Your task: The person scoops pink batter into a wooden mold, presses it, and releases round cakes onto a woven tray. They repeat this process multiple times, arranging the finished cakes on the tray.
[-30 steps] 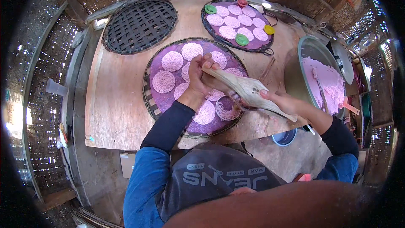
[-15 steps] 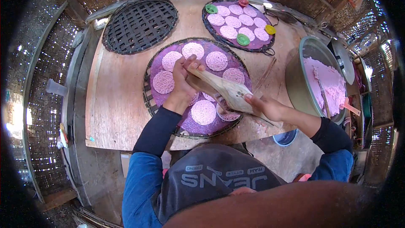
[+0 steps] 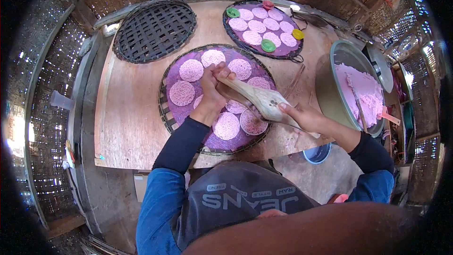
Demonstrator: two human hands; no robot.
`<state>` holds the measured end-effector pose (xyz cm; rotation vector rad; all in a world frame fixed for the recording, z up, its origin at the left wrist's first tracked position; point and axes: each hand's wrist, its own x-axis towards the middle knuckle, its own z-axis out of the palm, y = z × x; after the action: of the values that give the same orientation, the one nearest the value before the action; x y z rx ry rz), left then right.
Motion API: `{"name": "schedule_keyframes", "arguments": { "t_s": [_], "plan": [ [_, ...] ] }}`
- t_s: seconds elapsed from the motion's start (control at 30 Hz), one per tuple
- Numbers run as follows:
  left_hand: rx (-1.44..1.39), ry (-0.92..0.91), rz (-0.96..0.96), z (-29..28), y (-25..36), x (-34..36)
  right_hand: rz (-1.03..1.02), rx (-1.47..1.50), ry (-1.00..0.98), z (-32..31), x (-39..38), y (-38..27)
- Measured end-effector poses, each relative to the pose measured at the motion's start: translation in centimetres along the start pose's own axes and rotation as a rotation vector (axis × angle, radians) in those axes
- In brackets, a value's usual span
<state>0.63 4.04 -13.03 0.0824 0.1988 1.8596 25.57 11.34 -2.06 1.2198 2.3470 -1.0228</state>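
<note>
My left hand (image 3: 213,89) is closed round the upper left end of a pale wooden hand press (image 3: 265,100). My right hand (image 3: 306,117) grips its lower right end, thumb on top. The press slants over a round woven tray (image 3: 171,73) lined with purple sheet. Several lacy pink discs of noodle-like strands, such as one disc (image 3: 226,126) near the front, lie on it. Below the press, another pink disc (image 3: 255,125) sits within a thin pale round rim, partly covered by the press.
A second tray (image 3: 230,27) of pink discs with small green, red and yellow dishes is at the back right. A dark woven tray (image 3: 155,30) lies at the back left. At right stands a large tub (image 3: 330,99) of pink dough with a stick; a blue bucket (image 3: 317,155) is below the table edge.
My left hand and the press have shifted slightly right, and the rimmed disc under the press shows more. Both hands keep their grip. The whole view has shifted a little.
</note>
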Motion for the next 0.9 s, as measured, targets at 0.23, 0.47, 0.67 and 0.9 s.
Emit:
{"name": "schedule_keyframes", "arguments": {
  "t_s": [0.23, 0.47, 0.67, 0.9],
  "plan": [
    [0.131, -0.146, 0.008, 4.7, 1.1, 0.0, -0.125, 0.305, -0.064, 0.6, 0.9, 2.0],
    [1.688, -0.697, 0.246, 6.5, 1.3, -3.7, -0.263, 0.578, -0.094, 0.5, 0.2, -0.6],
    [1.831, -0.189, 0.593, 6.1, 1.4, -7.5, -0.449, 0.927, -0.108, 3.8, 3.9, 1.7],
    [1.417, 0.417, 1.006, 0.9, 8.7, -12.8, -0.537, -0.348, 0.675, 10.7, 2.6, 6.0]
  ]
}}
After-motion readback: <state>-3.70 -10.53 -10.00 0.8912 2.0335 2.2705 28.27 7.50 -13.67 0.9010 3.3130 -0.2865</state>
